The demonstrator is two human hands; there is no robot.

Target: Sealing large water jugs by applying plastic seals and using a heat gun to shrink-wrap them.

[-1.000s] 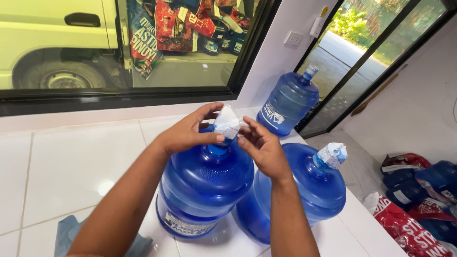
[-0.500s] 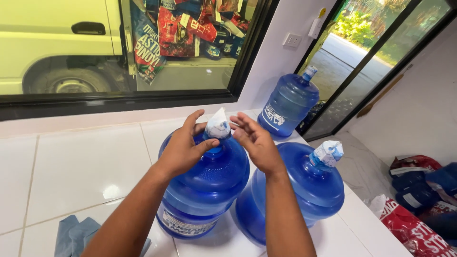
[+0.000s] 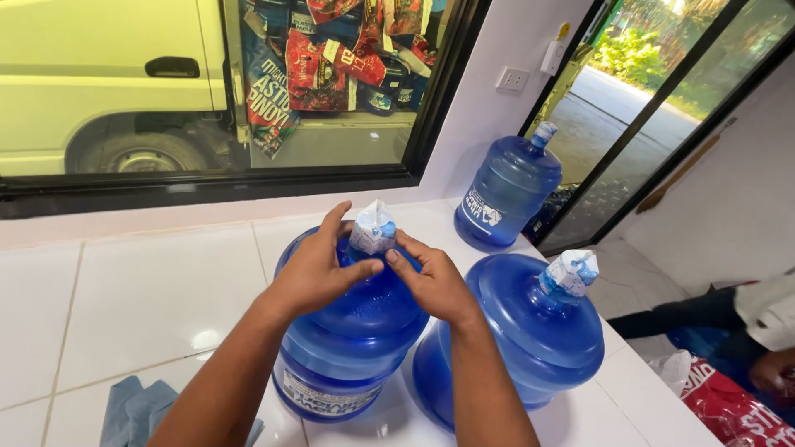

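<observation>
On tiled counter: left hand (image 3: 319, 269), right hand (image 3: 432, 284) cup round translucent-blue jug (image 3: 352, 352).

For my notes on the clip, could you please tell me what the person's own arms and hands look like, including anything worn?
Both forearms are bare, with no sleeves in view. The left hand and the right hand wear no gloves, and no rings, watch or bracelet show on the visible sides. The fingernails are short and unpainted. The upper arms lie outside the picture, so any shirt sleeve cannot be judged.

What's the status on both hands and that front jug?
Left hand and right hand grip the neck of the front blue jug, fingers under its plastic-wrapped cap. Second capped jug touches alongside, nothing blocking.
</observation>
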